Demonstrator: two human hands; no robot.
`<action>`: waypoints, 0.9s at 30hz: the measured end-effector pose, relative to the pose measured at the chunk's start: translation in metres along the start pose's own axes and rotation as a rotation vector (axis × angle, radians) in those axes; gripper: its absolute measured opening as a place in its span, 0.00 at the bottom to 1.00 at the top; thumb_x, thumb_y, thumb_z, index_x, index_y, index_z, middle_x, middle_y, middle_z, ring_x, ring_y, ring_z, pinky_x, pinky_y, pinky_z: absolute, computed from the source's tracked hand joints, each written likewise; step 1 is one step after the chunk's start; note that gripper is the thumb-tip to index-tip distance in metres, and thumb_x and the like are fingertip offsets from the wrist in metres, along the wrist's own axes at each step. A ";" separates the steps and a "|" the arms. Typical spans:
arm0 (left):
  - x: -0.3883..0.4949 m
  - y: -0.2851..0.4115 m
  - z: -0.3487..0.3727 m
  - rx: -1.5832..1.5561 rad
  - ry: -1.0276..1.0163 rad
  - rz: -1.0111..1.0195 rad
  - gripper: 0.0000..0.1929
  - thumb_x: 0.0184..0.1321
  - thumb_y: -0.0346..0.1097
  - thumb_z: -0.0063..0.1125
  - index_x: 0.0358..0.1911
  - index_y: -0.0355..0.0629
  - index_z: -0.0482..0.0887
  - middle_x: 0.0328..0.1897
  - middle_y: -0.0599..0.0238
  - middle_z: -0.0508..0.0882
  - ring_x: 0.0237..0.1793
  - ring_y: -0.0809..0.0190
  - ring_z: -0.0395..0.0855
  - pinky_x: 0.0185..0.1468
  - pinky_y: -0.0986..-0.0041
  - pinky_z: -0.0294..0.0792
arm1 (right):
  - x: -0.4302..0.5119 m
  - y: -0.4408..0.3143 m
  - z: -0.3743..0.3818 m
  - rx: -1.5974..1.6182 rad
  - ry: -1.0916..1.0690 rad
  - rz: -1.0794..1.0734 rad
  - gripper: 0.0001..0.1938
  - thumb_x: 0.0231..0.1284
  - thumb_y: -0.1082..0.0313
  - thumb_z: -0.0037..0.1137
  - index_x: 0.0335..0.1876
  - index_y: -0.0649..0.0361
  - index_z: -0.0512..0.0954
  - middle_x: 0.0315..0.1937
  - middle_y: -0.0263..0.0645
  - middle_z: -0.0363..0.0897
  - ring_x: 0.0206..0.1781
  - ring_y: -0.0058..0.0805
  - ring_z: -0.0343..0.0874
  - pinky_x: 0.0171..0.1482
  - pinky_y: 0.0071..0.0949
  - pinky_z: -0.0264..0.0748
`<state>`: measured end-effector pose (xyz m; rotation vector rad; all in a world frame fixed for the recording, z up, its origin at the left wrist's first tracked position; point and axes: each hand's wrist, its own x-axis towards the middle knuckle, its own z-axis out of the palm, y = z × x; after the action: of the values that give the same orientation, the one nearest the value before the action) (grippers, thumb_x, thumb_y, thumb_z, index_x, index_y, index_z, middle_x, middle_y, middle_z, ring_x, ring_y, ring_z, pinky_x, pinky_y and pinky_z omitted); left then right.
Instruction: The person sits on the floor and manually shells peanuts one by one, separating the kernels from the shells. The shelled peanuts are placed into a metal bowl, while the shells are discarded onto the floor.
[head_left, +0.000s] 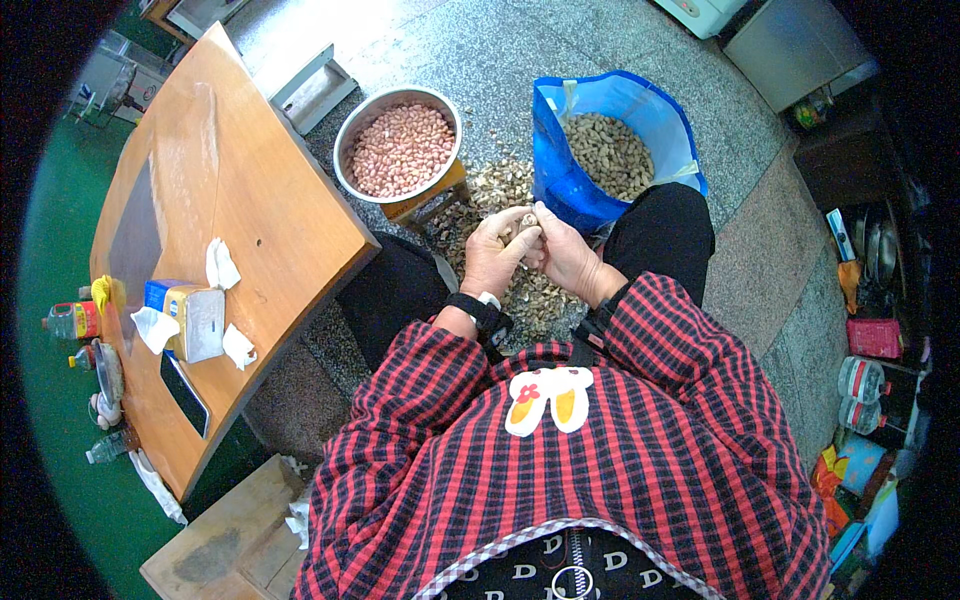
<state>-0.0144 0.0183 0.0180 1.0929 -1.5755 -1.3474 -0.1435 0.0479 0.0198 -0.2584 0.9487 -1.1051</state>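
Note:
My left hand (496, 253) and my right hand (567, 255) meet between my knees, fingers closed around a peanut in its shell (529, 221). Ahead of them on the left, a round metal basin (343, 166) holds shelled pink peanuts (403, 150) and rests on a small wooden stool (429, 201). To the right of the basin stands an open blue bag (556, 169) with unshelled peanuts (609, 156) in it. Broken peanut shells (536, 300) lie on the floor beneath my hands. How much each hand holds inside its palm is hidden.
A wooden table (277, 187) fills the left side, with a tissue pack (196, 319), crumpled tissues and a phone (184, 394) on it. A low wooden stool (225, 540) stands at the lower left. Plastic bottles (861, 379) and pans (879, 247) are along the right edge.

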 end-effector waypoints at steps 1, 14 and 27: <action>0.000 0.001 -0.001 0.062 0.004 0.048 0.14 0.55 0.34 0.65 0.46 0.42 0.84 0.34 0.68 0.83 0.34 0.70 0.77 0.39 0.76 0.71 | 0.000 0.001 0.000 -0.034 0.007 -0.003 0.21 0.73 0.44 0.34 0.30 0.50 0.71 0.20 0.22 0.60 0.21 0.17 0.56 0.26 0.21 0.56; 0.003 0.007 -0.016 0.413 0.047 0.315 0.06 0.49 0.33 0.67 0.29 0.43 0.83 0.26 0.63 0.80 0.29 0.58 0.79 0.35 0.69 0.72 | -0.012 -0.013 -0.004 -0.228 -0.221 -0.074 0.13 0.69 0.53 0.47 0.35 0.53 0.73 0.24 0.23 0.65 0.25 0.14 0.62 0.28 0.17 0.60; 0.004 0.008 -0.023 0.289 -0.032 0.317 0.05 0.51 0.32 0.67 0.28 0.42 0.82 0.26 0.63 0.80 0.29 0.61 0.78 0.36 0.72 0.70 | -0.014 -0.015 -0.011 -0.066 -0.298 0.009 0.07 0.70 0.64 0.47 0.39 0.56 0.74 0.28 0.25 0.70 0.29 0.14 0.67 0.32 0.15 0.67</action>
<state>0.0049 0.0078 0.0288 0.9388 -1.9171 -0.9510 -0.1630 0.0553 0.0300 -0.4593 0.7200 -0.9946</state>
